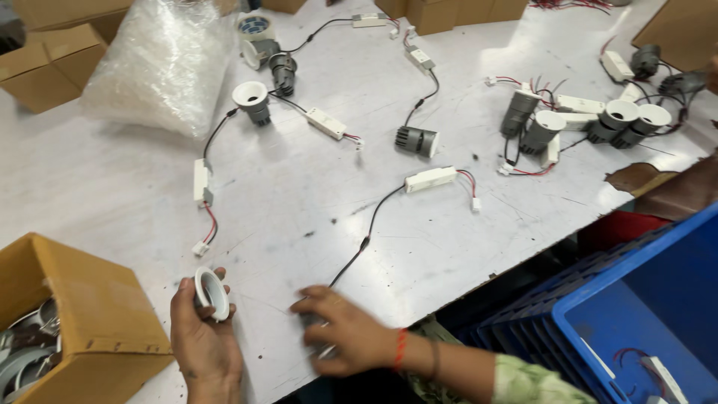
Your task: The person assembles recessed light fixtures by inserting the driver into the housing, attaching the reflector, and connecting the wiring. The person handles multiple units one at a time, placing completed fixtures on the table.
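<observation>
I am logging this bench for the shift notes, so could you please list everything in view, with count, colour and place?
white trim ring: one, white, held in the left hand
spotlight body: one, grey, blurred under the right hand, on a black cable
driver box: one of several, white, mid table
other spotlights: about ten, grey and white, loose and clustered at far right
bubble wrap bag: one, clear, far left
tape roll: one, far edge
cardboard boxes: several, brown
blue crates: stacked, near right
table: one, pale grey
left hand: grip on ring
right hand: on spotlight
</observation>
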